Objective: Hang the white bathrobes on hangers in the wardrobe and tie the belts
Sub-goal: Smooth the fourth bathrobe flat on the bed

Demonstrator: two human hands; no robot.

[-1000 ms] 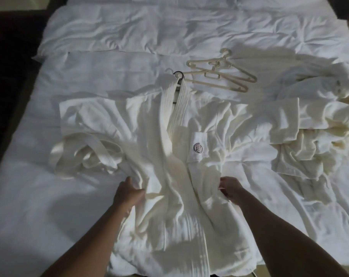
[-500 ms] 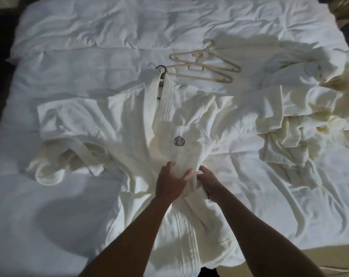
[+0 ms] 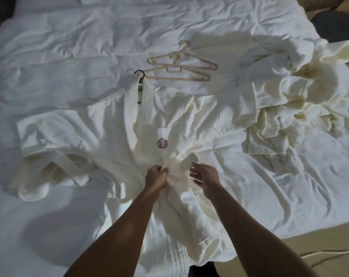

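Head view: bathrobe (image 3: 113, 124) lies flat on bed (image 3: 49, 226), front up. Left hand (image 3: 155, 177) pinches belt (image 3: 176, 168) at the waist, fingers curled. Right hand (image 3: 206, 174) hovers just beside it, fingers spread loose (holding nothing). Both forearms extended.

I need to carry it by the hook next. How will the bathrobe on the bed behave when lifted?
The bathrobe is probably floppy: it lies creased and bunched. Its loose belt would likely dangle and swing.
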